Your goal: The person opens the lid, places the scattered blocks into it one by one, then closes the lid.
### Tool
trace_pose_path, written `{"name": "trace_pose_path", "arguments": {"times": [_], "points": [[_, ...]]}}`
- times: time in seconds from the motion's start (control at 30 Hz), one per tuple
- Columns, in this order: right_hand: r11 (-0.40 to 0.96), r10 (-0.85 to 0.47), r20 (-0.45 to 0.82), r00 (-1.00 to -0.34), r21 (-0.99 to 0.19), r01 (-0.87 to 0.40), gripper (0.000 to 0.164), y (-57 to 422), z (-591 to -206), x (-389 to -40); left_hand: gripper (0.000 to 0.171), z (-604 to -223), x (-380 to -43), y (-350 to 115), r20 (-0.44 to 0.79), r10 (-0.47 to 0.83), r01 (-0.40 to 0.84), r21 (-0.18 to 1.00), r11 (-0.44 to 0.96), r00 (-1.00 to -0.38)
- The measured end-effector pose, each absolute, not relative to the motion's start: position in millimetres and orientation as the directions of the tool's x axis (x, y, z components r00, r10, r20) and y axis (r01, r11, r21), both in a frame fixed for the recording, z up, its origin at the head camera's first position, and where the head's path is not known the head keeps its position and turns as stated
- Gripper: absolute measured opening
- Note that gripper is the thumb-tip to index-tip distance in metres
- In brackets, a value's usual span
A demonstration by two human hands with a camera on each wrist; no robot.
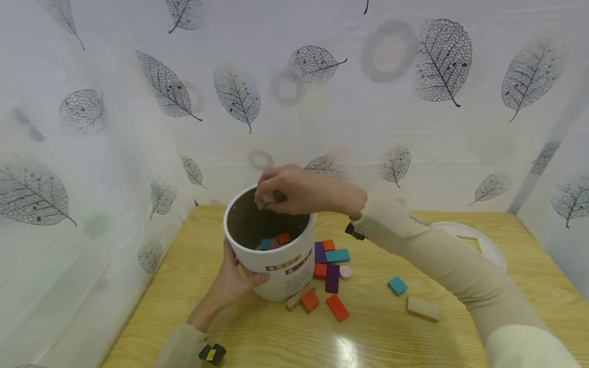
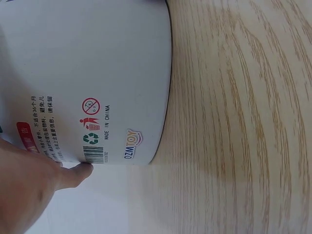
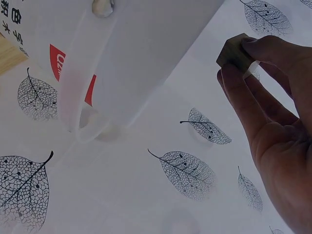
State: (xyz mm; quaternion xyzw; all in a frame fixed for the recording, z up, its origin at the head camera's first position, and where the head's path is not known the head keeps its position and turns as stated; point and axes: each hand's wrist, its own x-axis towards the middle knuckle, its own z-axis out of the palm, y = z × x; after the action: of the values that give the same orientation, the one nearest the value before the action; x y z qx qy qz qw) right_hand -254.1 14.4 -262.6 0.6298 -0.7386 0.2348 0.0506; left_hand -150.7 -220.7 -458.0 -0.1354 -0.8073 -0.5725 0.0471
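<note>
A white toy bucket (image 1: 271, 286) stands on the table with its mouth open, and a few coloured blocks (image 1: 271, 242) show at its bottom. My left hand (image 1: 233, 278) grips the bucket's left side, its thumb lying on the printed wall. In the left wrist view that hand (image 2: 34, 185) touches the bucket beside a barcode. Over the bucket's mouth my right hand (image 1: 294, 190) pinches a small wooden block (image 3: 235, 52) between thumb and fingers. The right wrist view shows this hand (image 3: 280, 141) beside the bucket's outer wall.
Right of the bucket lie several loose blocks, among them a purple one (image 1: 332, 278), a red one (image 1: 338, 307) and a teal one (image 1: 338, 256). Farther right are a teal block (image 1: 397, 286) and a plain wooden block (image 1: 423, 309). A white lid (image 1: 494, 253) lies behind the right forearm.
</note>
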Motion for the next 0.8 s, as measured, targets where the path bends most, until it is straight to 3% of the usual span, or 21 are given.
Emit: {"name": "trace_pose_path", "arguments": {"times": [0.23, 0.8], "points": [[0.2, -0.902, 0.327, -0.281, -0.259, -0.945, 0.038, 14, -262, -253, 0.126, -456, -150, -220, 0.241, 0.17, 0.283, 0.912, 0.295, -0.955], [0.228, -0.894, 0.335, -0.299, -0.236, -0.945, 0.033, 27, -272, -253, 0.126, -458, -150, -220, 0.239, 0.165, 0.28, 0.911, 0.303, -0.957]]}}
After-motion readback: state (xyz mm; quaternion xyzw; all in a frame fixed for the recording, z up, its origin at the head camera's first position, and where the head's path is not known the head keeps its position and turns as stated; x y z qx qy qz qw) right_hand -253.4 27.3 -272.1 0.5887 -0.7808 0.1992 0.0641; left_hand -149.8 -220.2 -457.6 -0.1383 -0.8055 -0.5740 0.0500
